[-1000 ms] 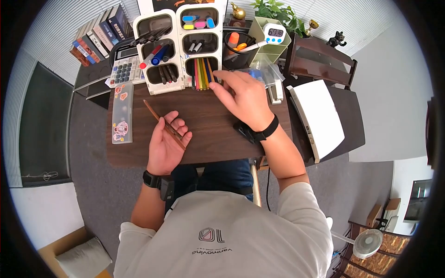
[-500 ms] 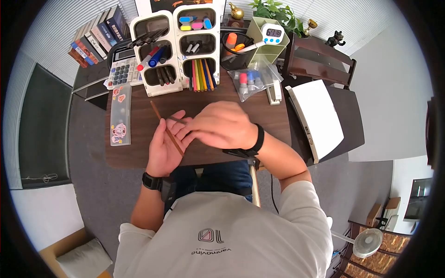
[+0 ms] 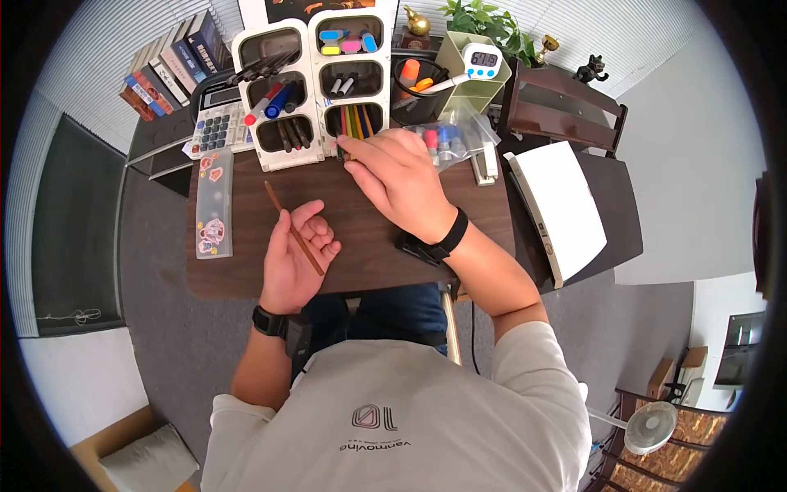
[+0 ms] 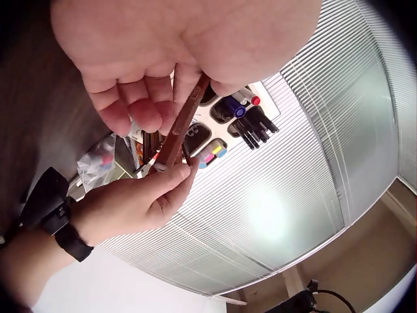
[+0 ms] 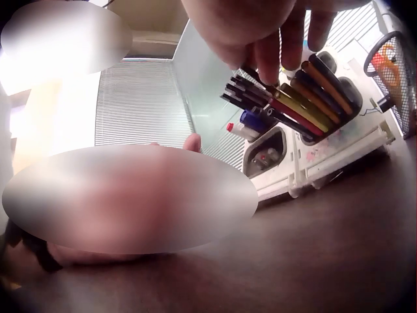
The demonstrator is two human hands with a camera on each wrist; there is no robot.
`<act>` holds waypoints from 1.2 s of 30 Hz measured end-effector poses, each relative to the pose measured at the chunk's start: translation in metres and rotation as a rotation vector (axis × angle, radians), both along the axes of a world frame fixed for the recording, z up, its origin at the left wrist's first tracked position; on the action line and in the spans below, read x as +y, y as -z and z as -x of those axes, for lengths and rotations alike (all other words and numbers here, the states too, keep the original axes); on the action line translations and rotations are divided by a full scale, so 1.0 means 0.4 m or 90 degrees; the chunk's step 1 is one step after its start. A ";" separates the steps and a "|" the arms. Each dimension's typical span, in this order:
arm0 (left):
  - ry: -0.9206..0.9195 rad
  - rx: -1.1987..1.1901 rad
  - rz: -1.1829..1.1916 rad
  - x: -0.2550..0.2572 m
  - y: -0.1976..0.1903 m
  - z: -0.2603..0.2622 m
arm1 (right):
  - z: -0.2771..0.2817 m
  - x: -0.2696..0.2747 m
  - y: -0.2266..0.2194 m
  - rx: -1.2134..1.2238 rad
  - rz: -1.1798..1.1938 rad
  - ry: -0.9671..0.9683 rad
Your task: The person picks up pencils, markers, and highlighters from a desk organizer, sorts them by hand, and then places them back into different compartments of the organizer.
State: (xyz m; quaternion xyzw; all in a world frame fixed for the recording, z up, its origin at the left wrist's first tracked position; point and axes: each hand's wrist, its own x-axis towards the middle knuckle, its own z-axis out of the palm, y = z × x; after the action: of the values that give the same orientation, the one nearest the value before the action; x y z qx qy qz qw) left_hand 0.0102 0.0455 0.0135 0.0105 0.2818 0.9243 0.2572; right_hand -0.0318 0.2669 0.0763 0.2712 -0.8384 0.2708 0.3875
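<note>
My left hand (image 3: 297, 264) is palm up over the front of the desk, its thumb and fingers holding a brown pencil (image 3: 305, 248) at a slant. Its other fingers curl loosely. My right hand (image 3: 402, 176) is at the lower right compartment of the white organizer (image 3: 313, 61), fingertips pinching a dark pencil (image 3: 339, 152) at the compartment's left side. Beside those fingertips, several colored pencils (image 5: 306, 107) stick out of the same compartment. In the right wrist view, the fingers partly hide the dark pencil.
Other compartments hold black pens (image 3: 264, 66), markers (image 3: 281, 98) and highlighters (image 3: 350, 41). A clear bag of small bottles (image 3: 451, 141) and a stapler (image 3: 485, 164) are at right. A sticker-covered case (image 3: 215, 197) and calculator (image 3: 215, 129) lie left; a mesh cup (image 3: 418, 107) stands behind.
My right hand went from the organizer to my left palm, took a dark pencil there, and moved back up to the colored-pencil compartment. The left hand stayed nearly in place, keeping the brown pencil.
</note>
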 end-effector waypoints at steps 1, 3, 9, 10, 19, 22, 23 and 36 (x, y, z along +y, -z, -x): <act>-0.003 -0.005 0.003 0.001 -0.003 -0.001 | 0.002 -0.003 0.001 -0.005 0.002 0.008; -0.004 -0.012 0.006 0.000 0.001 -0.003 | -0.003 -0.004 0.000 0.009 0.003 0.000; -0.030 -0.029 0.013 0.007 -0.009 -0.002 | -0.061 -0.024 -0.009 -0.104 -0.089 -0.328; -0.020 -0.012 0.012 0.007 -0.013 -0.003 | -0.072 -0.044 -0.003 -0.138 -0.082 -0.352; -0.026 0.049 0.075 0.017 -0.003 -0.008 | -0.091 -0.051 0.018 -0.169 -0.156 -0.417; -0.022 0.049 0.094 0.008 0.007 -0.001 | -0.083 -0.057 0.039 -0.138 -0.152 -0.431; -0.014 0.053 0.101 0.008 0.011 0.001 | -0.081 -0.053 0.038 -0.135 -0.151 -0.427; -0.114 0.196 0.157 0.103 -0.068 0.035 | -0.021 0.053 -0.021 0.046 0.131 -0.073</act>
State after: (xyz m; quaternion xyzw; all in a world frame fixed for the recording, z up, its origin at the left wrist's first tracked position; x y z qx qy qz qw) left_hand -0.0036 0.0867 0.0408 0.0950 0.4285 0.8894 0.1274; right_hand -0.0235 0.2881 0.0849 0.2875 -0.7747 0.3670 0.4272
